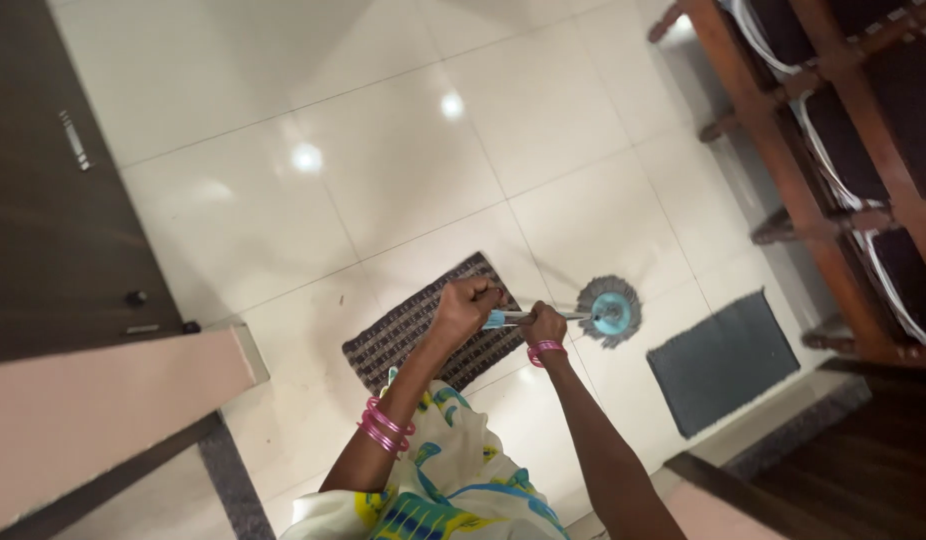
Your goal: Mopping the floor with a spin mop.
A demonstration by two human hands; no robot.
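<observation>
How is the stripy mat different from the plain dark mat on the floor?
The stripy mat has light and dark woven lines, while the plain dark mat is one solid grey-blue colour. The stripy mat lies partly hidden under the left hand; the plain mat is fully uncovered. The round mop head sits between them, nearer the plain mat. Both are rectangular and lie flat and slanted on the shiny white tiles.

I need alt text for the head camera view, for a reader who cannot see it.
Seen from above, a person's left hand and right hand grip the handle of a round grey-and-teal mop on a glossy white tiled floor. A patterned mat lies beneath, a dark mat alongside.
</observation>
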